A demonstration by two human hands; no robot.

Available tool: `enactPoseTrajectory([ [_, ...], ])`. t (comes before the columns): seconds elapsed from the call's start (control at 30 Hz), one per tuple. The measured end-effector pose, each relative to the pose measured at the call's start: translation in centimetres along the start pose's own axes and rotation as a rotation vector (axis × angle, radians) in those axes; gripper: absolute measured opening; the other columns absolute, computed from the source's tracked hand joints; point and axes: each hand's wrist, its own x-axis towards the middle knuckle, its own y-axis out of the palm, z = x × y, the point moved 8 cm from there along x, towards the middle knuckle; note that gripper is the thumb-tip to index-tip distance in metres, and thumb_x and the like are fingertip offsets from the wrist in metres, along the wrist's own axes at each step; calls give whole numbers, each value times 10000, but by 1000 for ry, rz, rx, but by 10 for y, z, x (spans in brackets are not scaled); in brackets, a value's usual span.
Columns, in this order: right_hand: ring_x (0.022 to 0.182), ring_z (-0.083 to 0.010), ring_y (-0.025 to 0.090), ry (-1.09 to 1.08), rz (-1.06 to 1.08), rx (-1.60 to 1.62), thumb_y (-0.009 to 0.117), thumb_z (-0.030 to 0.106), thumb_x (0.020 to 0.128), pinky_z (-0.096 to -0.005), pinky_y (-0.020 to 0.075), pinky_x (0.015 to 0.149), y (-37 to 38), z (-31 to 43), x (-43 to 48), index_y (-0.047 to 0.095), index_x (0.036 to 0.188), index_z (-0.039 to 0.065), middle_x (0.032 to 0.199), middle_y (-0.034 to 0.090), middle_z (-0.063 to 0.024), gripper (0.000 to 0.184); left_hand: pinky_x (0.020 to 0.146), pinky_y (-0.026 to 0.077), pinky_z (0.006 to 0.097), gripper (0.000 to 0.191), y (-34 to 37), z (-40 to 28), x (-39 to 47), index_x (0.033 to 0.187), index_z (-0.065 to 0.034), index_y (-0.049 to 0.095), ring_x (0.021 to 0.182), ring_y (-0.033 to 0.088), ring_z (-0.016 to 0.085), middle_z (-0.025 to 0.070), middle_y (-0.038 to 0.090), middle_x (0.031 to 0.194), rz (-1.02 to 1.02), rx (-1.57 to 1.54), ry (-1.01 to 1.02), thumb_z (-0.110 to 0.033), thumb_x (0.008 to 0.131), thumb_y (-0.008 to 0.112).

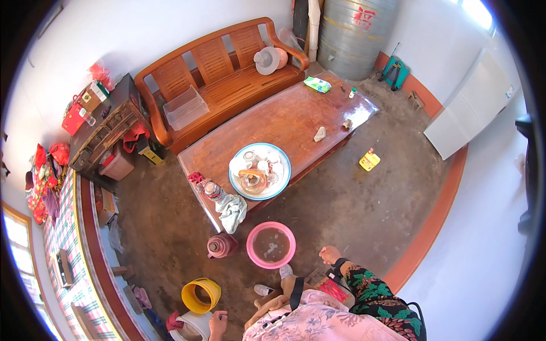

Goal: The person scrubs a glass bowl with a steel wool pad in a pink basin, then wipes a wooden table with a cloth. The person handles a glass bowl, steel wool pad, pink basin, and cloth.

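Observation:
My right hand (329, 255), with a black band at its wrist, hangs over the floor right of a pink basin (251, 255). Its fingers are curled and nothing shows in them. At the bottom edge, my left hand (218, 324) is beside a white bucket (198, 322); a small dark spot shows at its fingers, and whether it holds anything is unclear. A yellow bucket (187, 302) stands just above. Murky liquid with whitish foam fills the basin. Beyond it, a blue-rimmed tray (284, 187) on the wooden table (273, 123) bears cups and a glass teapot (252, 181).
A red thermos (221, 245) stands on the floor left of the basin. A grey cloth (231, 211) hangs over the table's corner beside a metal-topped flask (212, 189). A yellow jug (369, 161) stands on the floor at right. Behind the table is a wooden bench (230, 93).

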Motion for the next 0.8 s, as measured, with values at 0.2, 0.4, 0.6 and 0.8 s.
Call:
enactPoseTrajectory([
  [0.2,541,-201,679,-101,-7,139,631,241,883,-351,540,526,5,30,4,726,895,73,627,680,-78,193,746,548,319,168,1,-13,-6,1015,-97,702,794,683,198,80,709,865,-65,97,183,-40,882,617],
  [0.4,539,-189,679,-89,17,203,644,235,892,-329,534,504,5,21,-3,722,957,70,667,689,-75,194,572,540,292,170,11,1,2,1059,-93,692,677,636,134,30,672,789,57,-132,-136,-55,951,566],
  [0.6,561,-167,675,30,-68,360,647,178,905,-296,526,474,-5,-17,-33,703,1005,30,787,700,-65,187,565,529,288,202,8,13,31,1052,-95,699,649,624,124,20,670,769,124,-161,-108,-84,1007,502],
  [0.8,560,-185,687,-23,-270,199,635,154,897,-324,549,487,-24,-60,-87,725,892,6,688,682,-76,173,618,506,267,181,7,-1,81,1013,-103,704,705,622,117,11,674,791,93,122,112,-88,987,525],
])
